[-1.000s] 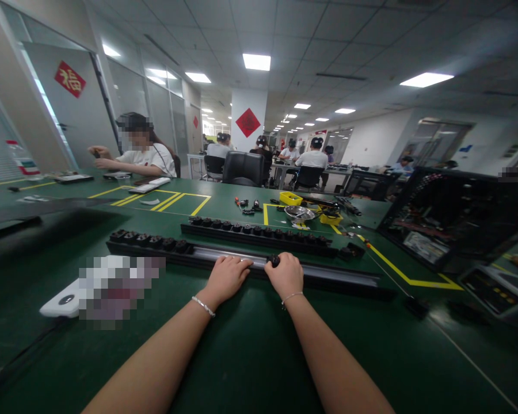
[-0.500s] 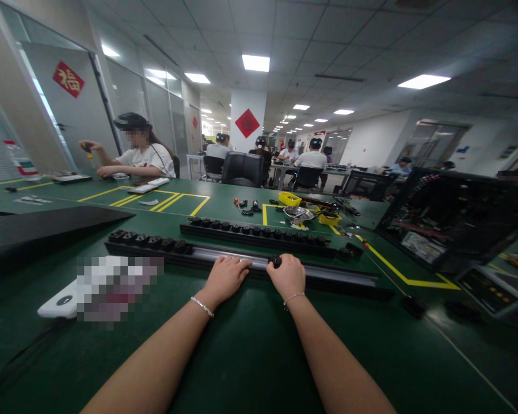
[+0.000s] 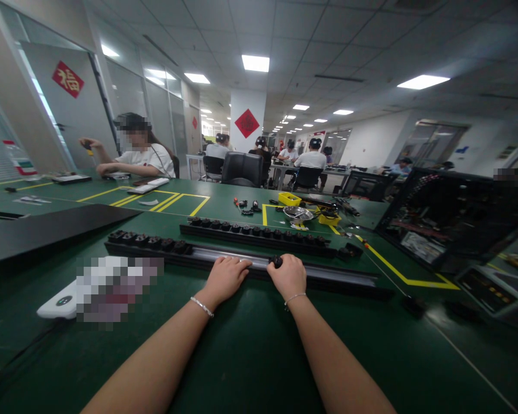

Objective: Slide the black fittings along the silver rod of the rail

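A long black channel strip (image 3: 345, 278) lies across the green table, with several black socket modules (image 3: 155, 242) in its left part and a bare pale inside further right. My right hand (image 3: 288, 276) is closed on a small black module (image 3: 277, 261) at the strip's middle. Left of it, my left hand (image 3: 227, 278) rests on the strip's near edge, fingers together; whether they grip the strip is hard to tell. Behind lies a second black strip (image 3: 259, 240) filled with a row of modules.
A white device (image 3: 60, 301) with a cable lies at left, near a dark panel (image 3: 56, 227). Yellow bins (image 3: 289, 199), a metal bowl (image 3: 298, 214) and loose black parts (image 3: 349, 251) are beyond the strips. An open black case (image 3: 431, 221) stands right. Across the table sits a person (image 3: 144, 158).
Both of my hands stay almost in the same place on the strip. Across the table, the person's raised hand has shifted slightly. The dark panel at left has moved a little.
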Demonstrator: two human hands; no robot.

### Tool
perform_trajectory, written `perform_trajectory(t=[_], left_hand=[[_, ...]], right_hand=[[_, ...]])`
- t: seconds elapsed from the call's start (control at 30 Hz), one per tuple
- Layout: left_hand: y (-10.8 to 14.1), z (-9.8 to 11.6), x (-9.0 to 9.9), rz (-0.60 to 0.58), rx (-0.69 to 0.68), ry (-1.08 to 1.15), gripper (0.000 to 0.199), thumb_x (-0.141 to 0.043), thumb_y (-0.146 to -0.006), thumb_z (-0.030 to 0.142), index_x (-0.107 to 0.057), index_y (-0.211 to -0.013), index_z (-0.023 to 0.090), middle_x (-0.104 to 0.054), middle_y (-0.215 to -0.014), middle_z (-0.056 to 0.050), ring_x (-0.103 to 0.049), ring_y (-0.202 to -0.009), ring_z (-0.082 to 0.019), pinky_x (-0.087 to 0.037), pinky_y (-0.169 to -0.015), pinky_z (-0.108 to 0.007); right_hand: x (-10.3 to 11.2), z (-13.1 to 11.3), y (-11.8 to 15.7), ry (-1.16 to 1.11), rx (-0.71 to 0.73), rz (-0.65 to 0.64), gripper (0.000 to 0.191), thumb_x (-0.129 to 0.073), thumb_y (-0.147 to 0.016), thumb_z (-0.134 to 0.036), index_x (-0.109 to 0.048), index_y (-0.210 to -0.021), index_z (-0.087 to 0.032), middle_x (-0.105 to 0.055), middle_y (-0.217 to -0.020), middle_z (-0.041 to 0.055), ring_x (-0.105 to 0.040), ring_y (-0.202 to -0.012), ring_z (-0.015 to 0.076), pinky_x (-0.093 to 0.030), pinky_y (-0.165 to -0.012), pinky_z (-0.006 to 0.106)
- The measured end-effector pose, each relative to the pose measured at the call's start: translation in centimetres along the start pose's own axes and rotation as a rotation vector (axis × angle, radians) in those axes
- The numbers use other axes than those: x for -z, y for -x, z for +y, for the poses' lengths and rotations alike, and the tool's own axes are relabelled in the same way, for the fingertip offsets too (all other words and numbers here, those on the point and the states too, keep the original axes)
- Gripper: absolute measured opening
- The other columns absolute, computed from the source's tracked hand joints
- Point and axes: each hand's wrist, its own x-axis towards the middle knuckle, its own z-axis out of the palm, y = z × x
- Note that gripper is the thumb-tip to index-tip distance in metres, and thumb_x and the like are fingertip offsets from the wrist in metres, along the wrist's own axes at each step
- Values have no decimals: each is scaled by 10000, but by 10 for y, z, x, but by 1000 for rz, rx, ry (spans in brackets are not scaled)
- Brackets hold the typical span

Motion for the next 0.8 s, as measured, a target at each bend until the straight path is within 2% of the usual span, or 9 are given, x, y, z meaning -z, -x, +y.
perform_trajectory(t=[0.37, 0.8], left_hand=[[0, 1, 2, -8, 5, 4, 294, -383, -903, 346, -555, -1137, 301, -655, -982, -14, -561, -940, -185, -337, -823, -349], [0, 1, 2, -19, 12, 21, 307, -370, -904, 348, -556, -1144, 309, -653, -1010, -15, -551, -954, -188, -340, -846, -352]], right_hand=[[-2, 2, -4, 4, 3, -27, 215, -515, -717, -309, -617, -806, -142, -641, -869, 118, -532, -913, 244, -376, -818, 312], [7, 7, -1, 13, 0, -20, 199, -517, -733, -335, -614, -789, -170, -640, -874, 98, -533, -919, 234, -372, -815, 317]])
